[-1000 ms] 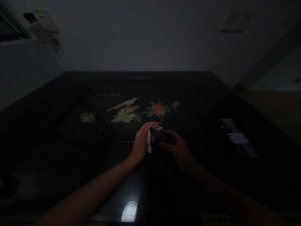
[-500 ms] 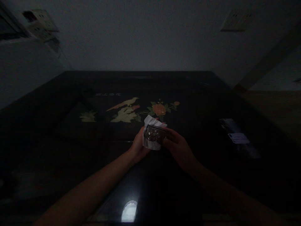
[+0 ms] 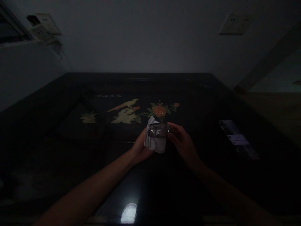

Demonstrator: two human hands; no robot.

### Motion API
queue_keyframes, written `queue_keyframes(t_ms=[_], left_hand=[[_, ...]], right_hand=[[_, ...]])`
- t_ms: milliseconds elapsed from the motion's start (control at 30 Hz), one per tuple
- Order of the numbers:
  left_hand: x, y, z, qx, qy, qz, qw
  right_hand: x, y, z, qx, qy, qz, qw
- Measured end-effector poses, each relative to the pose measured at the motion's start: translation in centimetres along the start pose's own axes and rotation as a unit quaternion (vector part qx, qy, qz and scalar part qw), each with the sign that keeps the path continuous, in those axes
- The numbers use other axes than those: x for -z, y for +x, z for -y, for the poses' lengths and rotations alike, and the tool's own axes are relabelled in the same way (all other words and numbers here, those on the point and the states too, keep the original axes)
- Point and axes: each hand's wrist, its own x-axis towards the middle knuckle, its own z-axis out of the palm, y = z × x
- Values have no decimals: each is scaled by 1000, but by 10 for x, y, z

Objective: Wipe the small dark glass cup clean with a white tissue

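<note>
My left hand (image 3: 139,147) is closed around the edge of a crumpled white tissue (image 3: 155,145), which lies across the palm; most of its fingers are hidden behind it. Over the upper part of the tissue sits a small see-through, shiny box-like piece (image 3: 159,130). My right hand (image 3: 183,143) pinches this clear piece at its right end between thumb and fingers. In the dim light I cannot make out exactly what the piece is. Both hands are above the dark glossy tabletop (image 3: 117,169).
A phone with a lit screen (image 3: 237,139) lies to the right. The tabletop carries a bird picture (image 3: 125,111) and a flower picture (image 3: 160,110). Sockets (image 3: 235,23) are on the wall behind, and more sockets (image 3: 47,28) at the far left. A bright reflection shows near the front edge.
The clear piece has shifted slightly right and tilted to a flatter angle over the tissue, with the right hand moving along. More of the tissue shows below it. The view has tipped a little.
</note>
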Motion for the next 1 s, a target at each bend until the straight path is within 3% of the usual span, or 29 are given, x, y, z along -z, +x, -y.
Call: queue_keyframes(t_ms=[133,400,567,800,900,1000], left_hand=[[3,5,0,-38,14,-21,999],[10,6,4,-143,117,-84,979],[18,0,8,-230,301,-36,925],[9,-13,10,-261,429,-15,865],[8,-13,9,-272,414,-24,868],[12,-8,10,-262,353,-44,897]], right_hand=[[2,2,6,-37,23,-16,999],[-3,-4,11,-51,90,47,993],[-7,-8,11,-67,86,53,993],[-9,-7,7,-79,99,45,991],[-8,-6,10,-95,121,35,987],[-7,-6,14,-126,144,42,981]])
